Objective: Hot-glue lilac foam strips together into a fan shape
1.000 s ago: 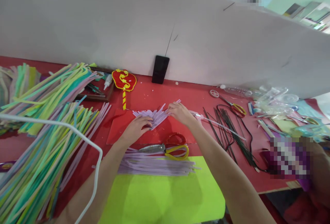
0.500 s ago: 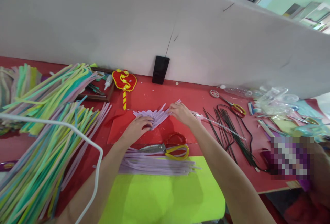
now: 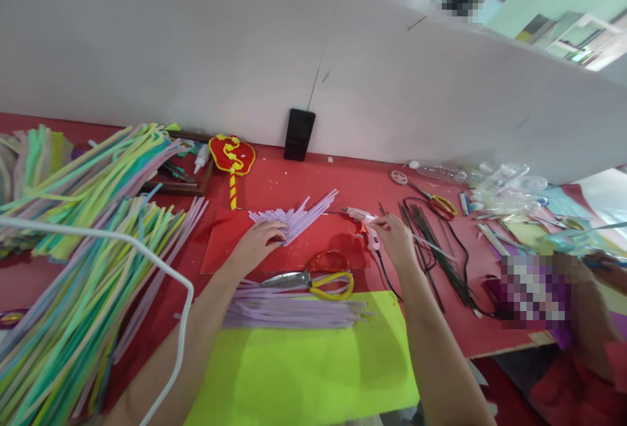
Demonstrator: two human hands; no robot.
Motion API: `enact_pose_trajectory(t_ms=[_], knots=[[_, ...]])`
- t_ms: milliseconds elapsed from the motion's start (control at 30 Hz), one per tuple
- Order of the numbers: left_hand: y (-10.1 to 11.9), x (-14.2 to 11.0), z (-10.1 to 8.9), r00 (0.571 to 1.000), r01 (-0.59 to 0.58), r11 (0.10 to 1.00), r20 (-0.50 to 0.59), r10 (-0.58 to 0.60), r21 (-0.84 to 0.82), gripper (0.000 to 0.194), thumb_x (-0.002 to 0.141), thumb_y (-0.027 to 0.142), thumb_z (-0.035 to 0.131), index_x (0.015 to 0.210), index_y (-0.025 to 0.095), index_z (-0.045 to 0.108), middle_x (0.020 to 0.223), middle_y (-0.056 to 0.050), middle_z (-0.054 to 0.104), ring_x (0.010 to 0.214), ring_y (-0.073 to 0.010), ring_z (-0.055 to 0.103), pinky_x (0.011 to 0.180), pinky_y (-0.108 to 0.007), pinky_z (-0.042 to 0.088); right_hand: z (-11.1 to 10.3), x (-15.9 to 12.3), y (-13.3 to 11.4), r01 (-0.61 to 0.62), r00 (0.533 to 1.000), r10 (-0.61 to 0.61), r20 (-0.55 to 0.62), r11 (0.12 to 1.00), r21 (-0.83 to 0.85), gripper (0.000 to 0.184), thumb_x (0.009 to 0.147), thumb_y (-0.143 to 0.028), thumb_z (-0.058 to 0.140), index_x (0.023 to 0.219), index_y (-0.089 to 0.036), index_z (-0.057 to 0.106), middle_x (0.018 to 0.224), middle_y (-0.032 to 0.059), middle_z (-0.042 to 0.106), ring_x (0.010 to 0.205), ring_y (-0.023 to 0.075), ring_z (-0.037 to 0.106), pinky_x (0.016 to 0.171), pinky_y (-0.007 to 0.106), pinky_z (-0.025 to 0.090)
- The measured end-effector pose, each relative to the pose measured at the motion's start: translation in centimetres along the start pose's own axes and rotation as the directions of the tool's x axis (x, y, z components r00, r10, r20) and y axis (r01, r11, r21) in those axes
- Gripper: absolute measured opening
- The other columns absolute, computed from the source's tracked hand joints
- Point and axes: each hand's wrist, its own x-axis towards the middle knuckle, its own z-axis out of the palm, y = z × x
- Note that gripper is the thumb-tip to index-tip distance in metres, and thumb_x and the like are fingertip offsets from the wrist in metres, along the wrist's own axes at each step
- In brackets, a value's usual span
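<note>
On the red card (image 3: 337, 249), the short purple strips (image 3: 311, 217) lie slanting, with the left hand (image 3: 262, 242) over their near left part, fingers bent; I cannot tell whether they pinch a strip or only press down. At the card's right end, the right hand (image 3: 396, 236) has its fingertips at the back of the glue gun (image 3: 373, 238), and whether they have closed on it is unclear. The nozzle points left over the card, near the strips' far tips, so a careless swing could brush them and, if it is hot, smear glue or scorch them. The cord (image 3: 386, 272) runs just right of the card and could drag the gun askew if it snags. The glue stick (image 3: 434, 247) juts out right of the card among dark stems (image 3: 421, 225), which could catch it. Should the left hand slip, any unglued strips could lose their slant. Across the card's near edge lie scissors (image 3: 289, 279); a forearm knocking them could shift the card and spoil the layout
</note>
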Motion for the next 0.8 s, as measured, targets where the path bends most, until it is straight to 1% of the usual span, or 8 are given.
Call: enact_pose_trajectory(t_ms=[100, 167, 300, 400, 500, 633, 700, 800], knots=[[0.0, -0.2, 0.1, 0.999, -0.030, 1.000, -0.025, 0.030, 0.000, 0.011, 0.083, 0.019, 0.054, 0.088, 0.022, 0.063, 0.121, -0.004, 0.063, 0.117, -0.0183, 0.053, 0.110, -0.046, 0.028, -0.4, -1.9, 1.6, -0.107, 0.994, 0.106, -0.001, 0.994, -0.004, 0.031, 0.080, -0.048, 0.050, 0.073, -0.020, 0.061, 0.084, 0.0063, 0.067, 0.075, 0.0196, 0.058, 0.072, 0.032, 0.042], [0.0, -0.3, 0.2, 0.998, -0.041, 0.999, -0.038, 0.041, 0.011, 0.011, 0.083, 0.019, 0.054, 0.089, 0.022, 0.063, 0.121, -0.004, 0.063, 0.116, -0.0184, 0.054, 0.111, -0.046, 0.027, -0.4, -2.9, 2.2, -0.151, 0.988, 0.151, -0.005, 0.988, -0.039, 0.032, 0.079, -0.050, 0.049, 0.072, -0.020, 0.059, 0.080, 0.0064, 0.067, 0.073, 0.0206, 0.058, 0.070, 0.033, 0.042], [0.4, -0.3, 0.3, 0.998, -0.041, 0.999, -0.049, 0.042, 0.026, 0.013, 0.084, 0.018, 0.052, 0.090, 0.022, 0.063, 0.118, -0.004, 0.064, 0.114, -0.0183, 0.055, 0.111, -0.046, 0.027, -0.2, -3.9, 2.6, -0.185, 0.983, 0.185, -0.004, 0.980, -0.074, 0.034, 0.080, -0.052, 0.047, 0.072, -0.021, 0.056, 0.077, 0.0070, 0.067, 0.072, 0.0219, 0.060, 0.067, 0.032, 0.040], [0.5, -0.4, 0.4, 0.997, -0.056, 0.998, -0.054, 0.057, 0.019, 0.015, 0.085, 0.020, 0.052, 0.094, 0.023, 0.063, 0.118, -0.003, 0.064, 0.114, -0.0180, 0.056, 0.109, -0.044, 0.031, 0.0, -4.0, 2.6, -0.211, 0.977, 0.211, -0.009, 0.976, -0.058, 0.034, 0.082, -0.053, 0.044, 0.075, -0.021, 0.054, 0.076, 0.0073, 0.067, 0.071, 0.0217, 0.060, 0.064, 0.030, 0.038], [0.5, -0.4, 0.4, 0.992, -0.057, 0.998, -0.109, 0.058, 0.005, 0.015, 0.085, 0.023, 0.052, 0.095, 0.023, 0.063, 0.117, -0.003, 0.065, 0.112, -0.0187, 0.057, 0.108, -0.044, 0.034, 0.2, -4.0, 2.5, -0.214, 0.977, 0.214, -0.005, 0.976, -0.050, 0.032, 0.084, -0.050, 0.041, 0.077, -0.020, 0.053, 0.074, 0.0070, 0.066, 0.070, 0.0212, 0.060, 0.061, 0.029, 0.036], [0.5, -0.3, 0.1, 0.972, -0.056, 0.998, -0.230, 0.051, -0.017, 0.014, 0.086, 0.024, 0.051, 0.093, 0.021, 0.063, 0.109, -0.005, 0.067, 0.107, -0.0198, 0.059, 0.105, -0.044, 0.037, 0.5, -4.1, 2.5, -0.210, 0.973, 0.224, 0.061, 0.960, -0.185, 0.028, 0.087, -0.045, 0.041, 0.080, -0.020, 0.053, 0.073, 0.0061, 0.064, 0.064, 0.0202, 0.058, 0.055, 0.027, 0.030], [0.5, -0.3, -0.1, 0.962, -0.053, 0.998, -0.271, 0.044, -0.026, 0.015, 0.086, 0.024, 0.050, 0.094, 0.020, 0.063, 0.106, -0.006, 0.068, 0.105, -0.0198, 0.060, 0.102, -0.043, 0.040, 0.6, -4.2, 2.6, -0.208, 0.967, 0.239, 0.092, 0.943, -0.259, 0.029, 0.088, -0.043, 0.039, 0.082, -0.020, 0.054, 0.071, 0.0064, 0.064, 0.063, 0.0198, 0.057, 0.054, 0.027, 0.028], [0.5, -0.2, -0.3, 0.955, -0.042, 0.999, -0.296, 0.034, -0.018, 0.016, 0.087, 0.024, 0.049, 0.095, 0.021, 0.063, 0.104, -0.005, 0.068, 0.103, -0.0195, 0.060, 0.101, -0.042, 0.042, 0.7, -4.2, 2.7, -0.206, 0.971, 0.236, 0.047, 0.916, -0.344, 0.037, 0.093, -0.042, 0.031, 0.085, -0.018, 0.058, 0.072, 0.0083, 0.064, 0.063, 0.0191, 0.057, 0.055, 0.027, 0.029]])
